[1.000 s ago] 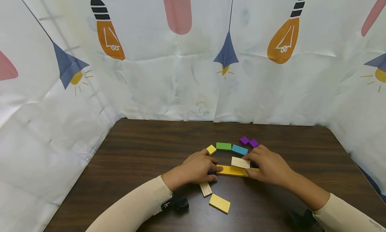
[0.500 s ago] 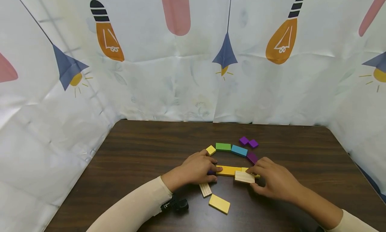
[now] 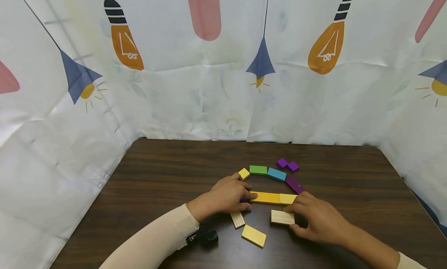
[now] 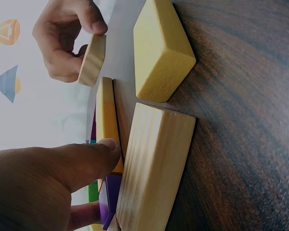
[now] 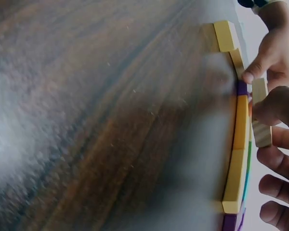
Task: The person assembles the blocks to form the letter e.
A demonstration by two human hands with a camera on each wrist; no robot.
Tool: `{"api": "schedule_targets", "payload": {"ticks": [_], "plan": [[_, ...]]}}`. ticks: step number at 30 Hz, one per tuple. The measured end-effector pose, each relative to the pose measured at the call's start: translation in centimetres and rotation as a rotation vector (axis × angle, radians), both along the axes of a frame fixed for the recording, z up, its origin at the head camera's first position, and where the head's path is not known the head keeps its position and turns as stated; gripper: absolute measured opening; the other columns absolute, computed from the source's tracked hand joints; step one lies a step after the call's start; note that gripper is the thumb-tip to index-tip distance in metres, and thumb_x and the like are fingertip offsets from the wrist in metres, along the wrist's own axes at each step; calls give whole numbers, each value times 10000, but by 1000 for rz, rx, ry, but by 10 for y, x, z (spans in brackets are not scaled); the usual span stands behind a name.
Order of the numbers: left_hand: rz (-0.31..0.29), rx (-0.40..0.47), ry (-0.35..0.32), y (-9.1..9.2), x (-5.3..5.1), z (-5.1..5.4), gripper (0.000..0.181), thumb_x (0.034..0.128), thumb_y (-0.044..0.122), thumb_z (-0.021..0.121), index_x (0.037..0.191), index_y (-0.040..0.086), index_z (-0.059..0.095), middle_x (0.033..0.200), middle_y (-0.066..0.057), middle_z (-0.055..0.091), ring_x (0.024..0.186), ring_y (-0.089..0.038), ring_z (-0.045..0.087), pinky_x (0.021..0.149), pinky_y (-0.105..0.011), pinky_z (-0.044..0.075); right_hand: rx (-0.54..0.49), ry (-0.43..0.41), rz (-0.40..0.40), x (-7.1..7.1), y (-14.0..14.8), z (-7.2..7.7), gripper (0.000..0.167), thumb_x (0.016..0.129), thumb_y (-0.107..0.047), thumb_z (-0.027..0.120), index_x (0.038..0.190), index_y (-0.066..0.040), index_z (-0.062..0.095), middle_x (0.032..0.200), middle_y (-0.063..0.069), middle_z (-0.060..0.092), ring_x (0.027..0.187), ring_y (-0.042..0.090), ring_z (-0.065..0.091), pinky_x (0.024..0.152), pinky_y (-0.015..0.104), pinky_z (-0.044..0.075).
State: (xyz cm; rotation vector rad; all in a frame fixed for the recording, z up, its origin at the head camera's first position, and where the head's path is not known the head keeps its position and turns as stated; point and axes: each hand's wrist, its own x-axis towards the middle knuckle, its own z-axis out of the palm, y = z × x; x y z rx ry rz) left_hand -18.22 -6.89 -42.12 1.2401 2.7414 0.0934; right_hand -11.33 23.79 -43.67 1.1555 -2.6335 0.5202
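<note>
My right hand (image 3: 319, 218) pinches a plain wooden block (image 3: 282, 217) between thumb and fingers. In the left wrist view this wooden block (image 4: 92, 60) is held off the table. My left hand (image 3: 228, 193) rests at the left end of a row, its fingers touching an orange block (image 3: 266, 198). A purple block (image 4: 111, 195) lies by these fingers, partly hidden. A pale yellow block (image 3: 288, 199) continues the row rightward. Behind, a yellow block (image 3: 245, 173), a green block (image 3: 258, 170), a blue block (image 3: 277, 174) and a dark purple block (image 3: 294, 184) form an arc.
Two small purple blocks (image 3: 287, 165) lie behind the arc. Nearer the person are another wooden block (image 3: 238, 220) and a yellow block (image 3: 254, 236) on the dark wooden table (image 3: 167, 172). A printed white cloth (image 3: 209, 102) hangs around the table's back and sides.
The wooden block in my right hand has moved from over the row toward the person, uncovering the pale yellow block. My left hand has stayed in place.
</note>
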Motion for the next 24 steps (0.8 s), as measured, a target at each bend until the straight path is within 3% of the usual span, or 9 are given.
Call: {"api": "schedule_targets", "payload": {"ticks": [24], "plan": [[-7, -4, 1, 0, 0, 0, 406, 946, 491, 708, 1337, 383, 683, 1378, 75, 634, 928, -139, 446, 737, -261, 391, 37, -170, 95, 17, -5, -6, 313, 848, -353, 839, 1133, -309, 717, 1019, -225, 535, 909, -34, 481, 663, 215, 476]]}}
